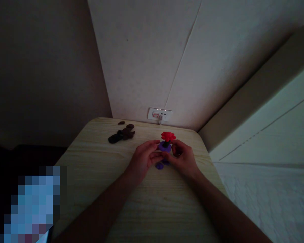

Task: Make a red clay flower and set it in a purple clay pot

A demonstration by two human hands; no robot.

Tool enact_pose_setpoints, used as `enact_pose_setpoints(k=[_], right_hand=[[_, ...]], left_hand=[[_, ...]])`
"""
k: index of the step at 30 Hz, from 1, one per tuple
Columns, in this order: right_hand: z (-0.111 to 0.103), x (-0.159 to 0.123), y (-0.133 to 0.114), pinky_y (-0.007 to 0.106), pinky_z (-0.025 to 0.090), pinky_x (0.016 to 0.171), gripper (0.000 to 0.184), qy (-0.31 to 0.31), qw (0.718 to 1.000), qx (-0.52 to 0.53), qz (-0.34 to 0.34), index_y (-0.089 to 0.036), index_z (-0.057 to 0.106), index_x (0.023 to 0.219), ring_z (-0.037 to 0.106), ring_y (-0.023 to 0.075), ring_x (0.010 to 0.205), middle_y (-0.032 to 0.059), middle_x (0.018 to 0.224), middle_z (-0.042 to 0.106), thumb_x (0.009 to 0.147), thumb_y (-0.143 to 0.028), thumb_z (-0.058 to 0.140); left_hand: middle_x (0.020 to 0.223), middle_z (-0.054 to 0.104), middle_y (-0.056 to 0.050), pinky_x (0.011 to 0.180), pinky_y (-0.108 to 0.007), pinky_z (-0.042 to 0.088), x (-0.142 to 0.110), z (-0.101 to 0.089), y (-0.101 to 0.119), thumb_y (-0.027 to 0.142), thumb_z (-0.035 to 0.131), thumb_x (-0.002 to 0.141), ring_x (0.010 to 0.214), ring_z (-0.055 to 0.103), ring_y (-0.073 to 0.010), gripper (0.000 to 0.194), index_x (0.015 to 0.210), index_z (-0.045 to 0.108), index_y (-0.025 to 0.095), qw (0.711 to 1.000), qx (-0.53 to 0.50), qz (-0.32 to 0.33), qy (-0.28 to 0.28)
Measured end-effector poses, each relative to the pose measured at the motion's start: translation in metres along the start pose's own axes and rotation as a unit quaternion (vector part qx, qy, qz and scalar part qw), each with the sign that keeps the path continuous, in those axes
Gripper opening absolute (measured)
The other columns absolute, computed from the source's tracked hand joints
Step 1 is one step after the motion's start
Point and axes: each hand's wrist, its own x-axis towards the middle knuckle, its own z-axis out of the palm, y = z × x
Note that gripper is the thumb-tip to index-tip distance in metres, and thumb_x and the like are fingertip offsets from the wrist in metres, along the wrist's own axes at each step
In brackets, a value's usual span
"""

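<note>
On a light wooden table stands a small clay figure: a red flower-shaped top on a purple lump. My left hand pinches the purple lump from the left, fingers closed on it. My right hand grips it from the right, fingers curled. Small purple clay pieces lie on the table just below, between my two hands.
Dark brown clay pieces lie at the back left of the table. A wall socket sits on the wall behind the table. A white bed surface is to the right. The room is dim.
</note>
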Motion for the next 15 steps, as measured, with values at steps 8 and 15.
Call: enact_pose_setpoints(k=[8,15], right_hand=[[0.0019,-0.0034,-0.0037,0.025,0.031,0.049,0.028,-0.019,0.999,0.037,0.003,-0.020,0.067,0.093,0.038,0.0109,0.055,-0.0058,0.064,0.044,0.074,-0.033,0.083],[-0.0073,0.0048,0.0061,0.026,0.032,0.051,0.033,0.027,0.999,0.039,0.011,-0.020,0.067,0.100,0.039,0.0117,0.057,-0.0057,0.066,0.044,0.077,-0.038,0.082]], left_hand=[[0.110,0.078,-0.014,0.079,-0.036,0.061,0.0004,-0.0015,-0.0002,0.017,0.083,0.072,0.091,0.076,-0.0256,0.037,0.107,0.075,0.014,0.992,0.095,0.079,-0.018],[0.108,0.072,-0.013,0.074,-0.040,0.063,-0.0014,-0.0011,0.0039,0.025,0.077,0.074,0.095,0.072,-0.0280,0.029,0.100,0.073,0.013,0.992,0.074,0.100,0.006]])
